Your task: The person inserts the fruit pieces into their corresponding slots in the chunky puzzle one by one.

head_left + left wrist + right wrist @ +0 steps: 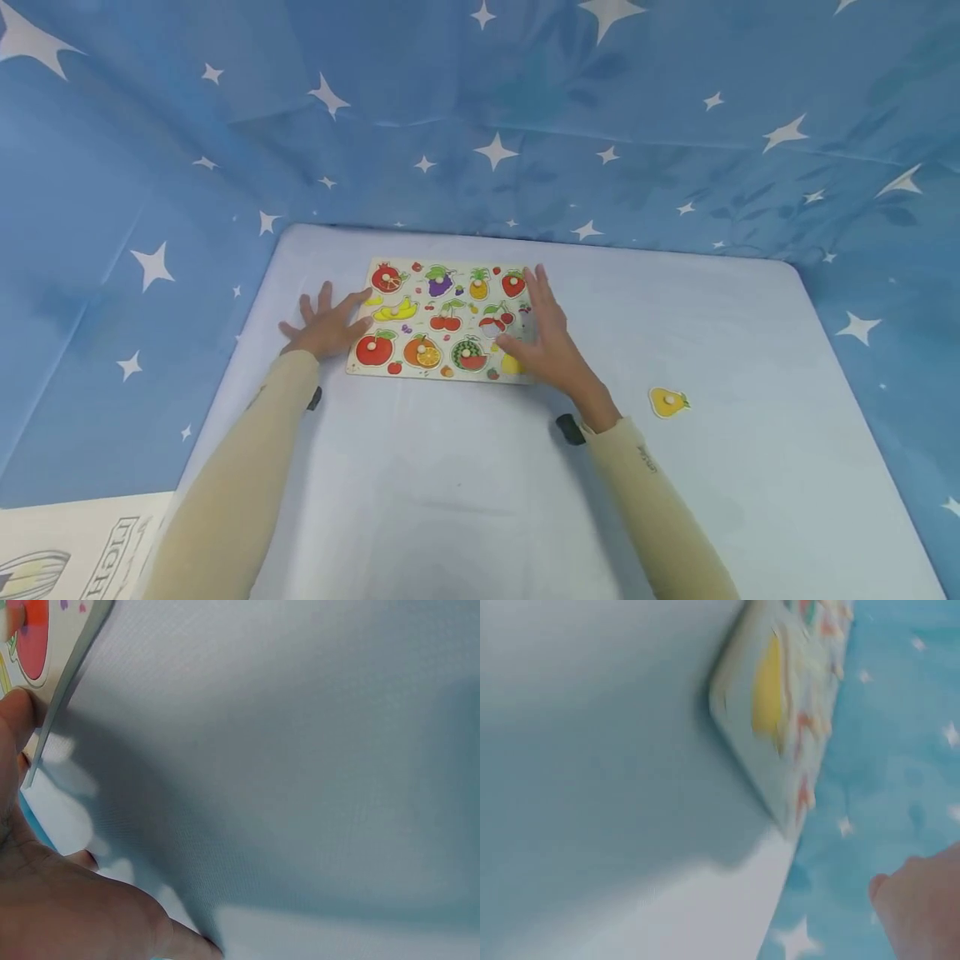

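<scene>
A wooden fruit puzzle board (360,367) lies on the white table, several knobbed fruit pieces set in it. My left hand (324,325) is at its left edge, fingers spread, the thumb near the red apple piece (373,350). In the left wrist view the fingertips are right at the board's edge. Over the board's right side reaches my right hand (553,342), fingers straight and thumb held apart. It partly hides a yellow patch (512,364) at the board's lower right corner; the same yellow patch (768,690) shows blurred in the right wrist view.
A loose yellow pear piece (669,402) with a white knob lies on the table, right of the right forearm. Blue cloth (450,192) with white stars hangs behind and beside the table (450,517). Printed cloth (82,550) shows at the lower left.
</scene>
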Available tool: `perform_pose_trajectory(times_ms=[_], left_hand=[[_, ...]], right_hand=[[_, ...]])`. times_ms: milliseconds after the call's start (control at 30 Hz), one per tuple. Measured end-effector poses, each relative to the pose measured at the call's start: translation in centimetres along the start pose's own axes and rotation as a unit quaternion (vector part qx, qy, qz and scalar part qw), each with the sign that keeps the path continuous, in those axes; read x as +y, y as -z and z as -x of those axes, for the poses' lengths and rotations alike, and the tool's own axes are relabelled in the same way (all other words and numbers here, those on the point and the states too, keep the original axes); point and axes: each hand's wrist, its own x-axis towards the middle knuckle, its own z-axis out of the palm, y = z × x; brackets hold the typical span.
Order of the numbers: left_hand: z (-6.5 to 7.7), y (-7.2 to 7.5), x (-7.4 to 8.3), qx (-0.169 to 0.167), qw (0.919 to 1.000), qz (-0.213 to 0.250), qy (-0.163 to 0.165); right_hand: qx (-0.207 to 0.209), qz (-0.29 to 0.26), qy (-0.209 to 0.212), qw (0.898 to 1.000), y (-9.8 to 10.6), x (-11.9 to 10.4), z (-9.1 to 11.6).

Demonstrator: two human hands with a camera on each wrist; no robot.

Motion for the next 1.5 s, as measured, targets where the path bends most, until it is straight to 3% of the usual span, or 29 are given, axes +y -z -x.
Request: perform_pose_trajectory(times_ms=[267,433,567,833,1000,1233,1500], left_hand=[[-0.1,0.0,-0.3,-0.002,0.9999,-0.01,-0.006],[-0.2,-0.1,-0.5,0.0,0.9999,-0.013,-0.008],[-0.5,-0.3,-0.7,0.002,0.9999,-0.013,-0.008],[-0.2,-0.1,-0.5,-0.007,0.9999,-0.01,-0.006],[-0.2,0.0,-0.3,-0.017,0.9998,-0.006,-0.01],[-0.3,0.0,-0.1,-0.017,0.9998,-0.003,-0.013],[-0.6,-0.5,-0.7,-0.005,0.9998,-0.013,-0.013]], right_hand=[[0.139,-0.016,-0.059,0.988,8.2,2.8,4.8],[0.21,-0.018,-0.113,0.971,12.8,4.9,8.5],[0.26,-0.021,-0.156,0.953,14.8,5.6,11.2],[0.308,-0.03,-0.264,0.913,14.1,6.8,14.6],[0.3,-0.02,-0.316,0.9,12.2,7.6,15.7],[0.291,-0.016,-0.339,0.895,10.3,8.5,16.3],[0.269,0.05,-0.319,0.908,8.9,8.9,15.7]])
